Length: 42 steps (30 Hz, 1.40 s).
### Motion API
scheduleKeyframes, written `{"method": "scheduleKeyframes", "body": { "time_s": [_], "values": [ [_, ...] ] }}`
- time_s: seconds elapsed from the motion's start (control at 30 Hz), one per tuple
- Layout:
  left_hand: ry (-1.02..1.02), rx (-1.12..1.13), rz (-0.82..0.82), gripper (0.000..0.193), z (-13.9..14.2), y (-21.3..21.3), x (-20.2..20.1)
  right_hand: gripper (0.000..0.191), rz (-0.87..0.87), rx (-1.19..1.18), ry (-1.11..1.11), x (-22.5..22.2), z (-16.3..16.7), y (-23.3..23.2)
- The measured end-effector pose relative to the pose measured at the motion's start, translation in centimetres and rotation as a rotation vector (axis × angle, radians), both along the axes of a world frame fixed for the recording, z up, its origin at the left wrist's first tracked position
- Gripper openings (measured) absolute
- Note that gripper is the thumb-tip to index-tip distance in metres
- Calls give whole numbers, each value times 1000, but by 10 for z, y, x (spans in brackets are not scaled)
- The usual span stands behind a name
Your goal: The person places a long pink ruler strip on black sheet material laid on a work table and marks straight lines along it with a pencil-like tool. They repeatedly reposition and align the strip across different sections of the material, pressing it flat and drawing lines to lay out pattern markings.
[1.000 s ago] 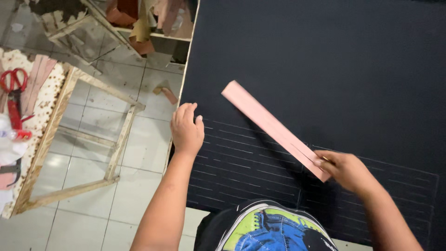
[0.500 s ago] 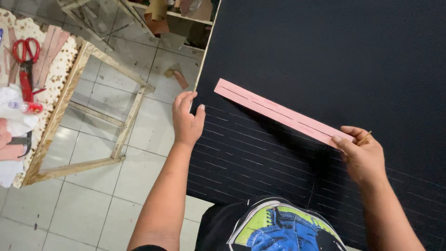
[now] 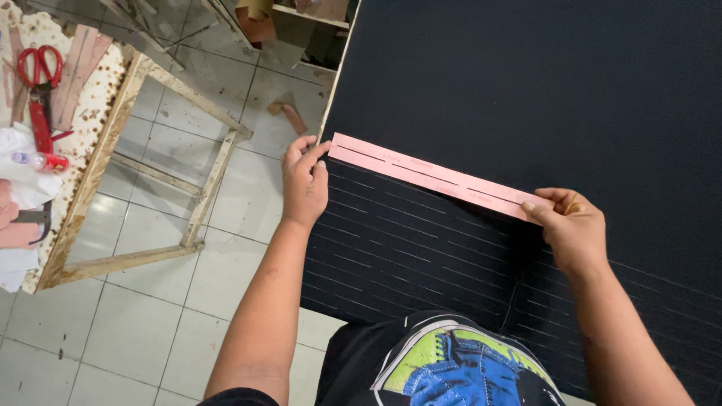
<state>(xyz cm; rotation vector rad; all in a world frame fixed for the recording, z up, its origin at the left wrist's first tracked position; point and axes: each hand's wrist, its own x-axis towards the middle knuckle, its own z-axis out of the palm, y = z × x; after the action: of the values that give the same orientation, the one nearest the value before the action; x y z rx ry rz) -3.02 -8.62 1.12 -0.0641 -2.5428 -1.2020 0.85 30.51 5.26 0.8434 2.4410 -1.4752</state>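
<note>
While spanning hands, pink strip [image 3: 432, 176]; L hand [image 3: 304, 184], R hand [image 3: 571, 225] pinch ends.

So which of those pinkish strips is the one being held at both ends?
The long pink strip on the black sheet: the left hand and right hand pinch its ends. The other pinkish strips lie untouched on the side table, by the red scissors.

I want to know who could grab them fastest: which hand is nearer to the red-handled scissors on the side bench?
Left. The left hand pinches the pink strip's end at the black sheet's edge, across the floor gap from the red-handled scissors; the right hand holds the far end.
</note>
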Motion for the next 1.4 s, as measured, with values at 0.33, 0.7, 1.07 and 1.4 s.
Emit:
{"method": "scheduleKeyframes", "body": {
  "time_s": [0.33,0.7,1.07,1.4],
  "values": [
    [52,-53,41,23,-6,-1,1,32,56,326,-66,-2,-8,-1],
    [7,-88,66,20,-25,17,0,20,74,254,-62,4,-25,34],
    [-39,-68,53,19,-32,18,-3,19,122,277,-57,1,-29,42],
    [-30,-52,72,19,-29,17,-8,20,180,303,62,4,-36,45]
  ]
}}
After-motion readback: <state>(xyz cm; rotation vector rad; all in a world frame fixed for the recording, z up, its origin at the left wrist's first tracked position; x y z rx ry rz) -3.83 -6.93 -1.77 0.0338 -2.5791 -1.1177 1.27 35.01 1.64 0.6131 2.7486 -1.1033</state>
